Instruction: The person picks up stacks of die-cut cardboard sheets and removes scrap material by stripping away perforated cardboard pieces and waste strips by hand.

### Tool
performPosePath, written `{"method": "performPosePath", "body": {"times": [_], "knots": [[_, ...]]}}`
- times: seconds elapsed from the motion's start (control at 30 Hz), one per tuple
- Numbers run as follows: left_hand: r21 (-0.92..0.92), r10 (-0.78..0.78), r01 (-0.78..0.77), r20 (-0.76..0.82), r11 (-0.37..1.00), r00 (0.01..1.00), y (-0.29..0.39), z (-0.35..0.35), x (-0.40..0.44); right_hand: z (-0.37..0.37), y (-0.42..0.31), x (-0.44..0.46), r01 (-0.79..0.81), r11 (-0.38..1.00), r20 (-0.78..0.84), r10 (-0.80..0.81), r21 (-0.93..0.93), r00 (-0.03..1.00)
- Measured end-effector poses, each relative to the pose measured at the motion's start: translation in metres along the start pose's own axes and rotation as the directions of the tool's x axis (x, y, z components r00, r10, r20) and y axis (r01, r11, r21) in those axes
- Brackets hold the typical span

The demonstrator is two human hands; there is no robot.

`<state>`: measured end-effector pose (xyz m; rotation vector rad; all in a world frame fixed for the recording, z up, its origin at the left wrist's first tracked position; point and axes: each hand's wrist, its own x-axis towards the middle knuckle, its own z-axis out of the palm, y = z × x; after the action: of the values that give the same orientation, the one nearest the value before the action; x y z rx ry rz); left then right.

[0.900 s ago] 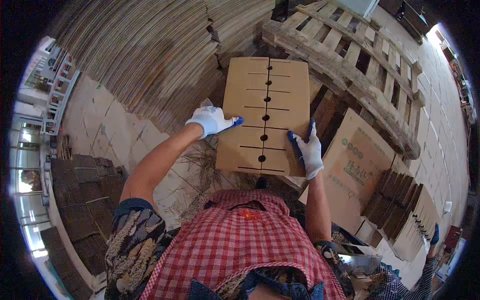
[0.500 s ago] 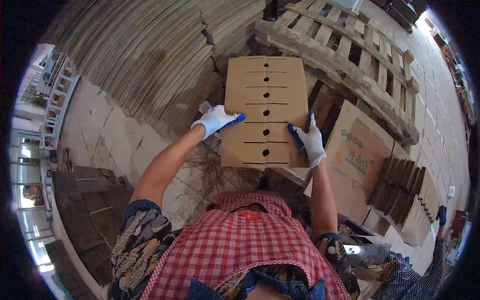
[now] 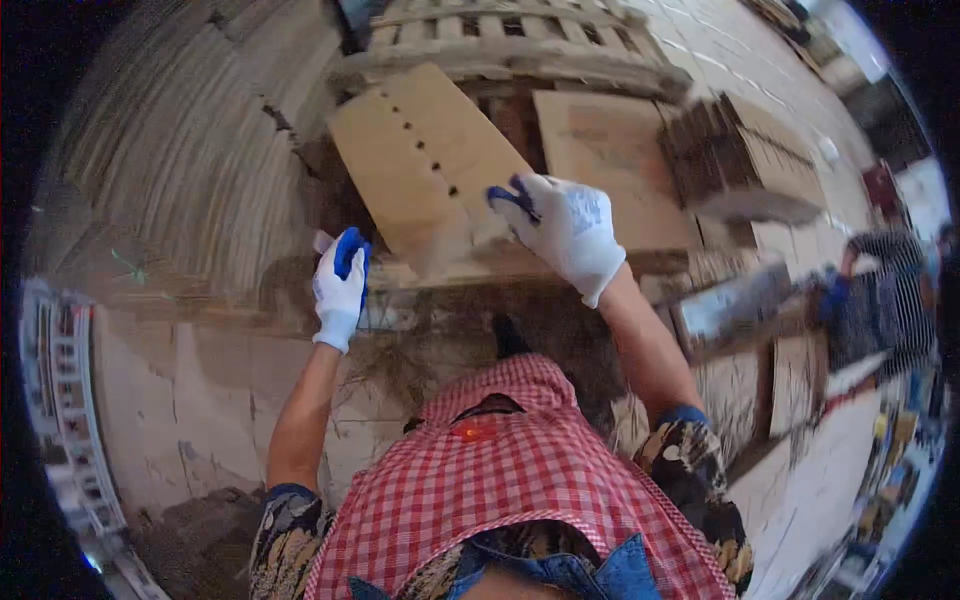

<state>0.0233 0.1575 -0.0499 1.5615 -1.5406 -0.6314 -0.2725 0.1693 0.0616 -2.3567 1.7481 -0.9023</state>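
Head view: card near the front edge, right grip at its corner

We have the card lying aslant on a low support, whose make we cannot name through the blur. It sits toward the support's left end, its near end close to the front edge, a row of holes along its face. A printed carton lies flat to its right, with a dark pile beyond.

Our right grip is half curled at the card's near right corner; we cannot tell whether it is clamped there. Our left grip is just beside the near left side, fingers drawn together; we cannot tell whether they hold anything.

To handle the card well, we would set both grips opposite each other on its long sides and press evenly. We judge the line of holes the likeliest place to bend, so squeezing across it should be gentle, and the right grip should clear the carton.
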Motion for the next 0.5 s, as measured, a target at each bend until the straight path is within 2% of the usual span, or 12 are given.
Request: {"method": "performPosePath", "body": {"times": [0.07, 0.13, 0.2, 0.23, 0.3, 0.43, 0.5], "knots": [[-0.078, 0.014, -0.007, 0.098, 0.997, 0.995, -0.009, 0.015, -0.036, -0.042, -0.046, -0.034, 0.128, 0.986, 0.005, -0.128, -0.105, 0.992], [-0.139, 0.023, 0.004, 0.193, 0.990, 0.981, -0.021, 0.031, -0.067, -0.089, -0.102, -0.059, 0.198, 0.954, 0.123, -0.174, -0.224, 0.977], [0.024, 0.046, -0.061, 0.403, 0.998, 0.914, -0.031, 0.047, -0.088, -0.123, -0.139, -0.087, 0.353, 0.892, 0.106, -0.337, -0.281, 0.936], [0.011, 0.070, -0.083, 0.439, 0.996, 0.896, -0.029, 0.055, -0.101, -0.129, -0.135, -0.111, 0.313, 0.900, 0.098, -0.297, -0.303, 0.950], [-0.134, 0.072, -0.001, 0.525, 0.991, 0.848, -0.015, 0.077, -0.127, -0.142, -0.138, -0.148, 0.223, 0.908, 0.079, -0.209, -0.355, 0.975], [-0.364, 0.095, 0.229, 0.688, 0.903, 0.720, 0.019, 0.108, -0.164, -0.180, -0.139, -0.194, 0.057, 0.885, 0.035, -0.046, -0.462, 0.998], [-0.409, 0.095, 0.363, 0.763, 0.837, 0.640, 0.030, 0.108, -0.191, -0.192, -0.147, -0.224, -0.023, 0.872, 0.005, 0.029, -0.490, 1.000]]}}
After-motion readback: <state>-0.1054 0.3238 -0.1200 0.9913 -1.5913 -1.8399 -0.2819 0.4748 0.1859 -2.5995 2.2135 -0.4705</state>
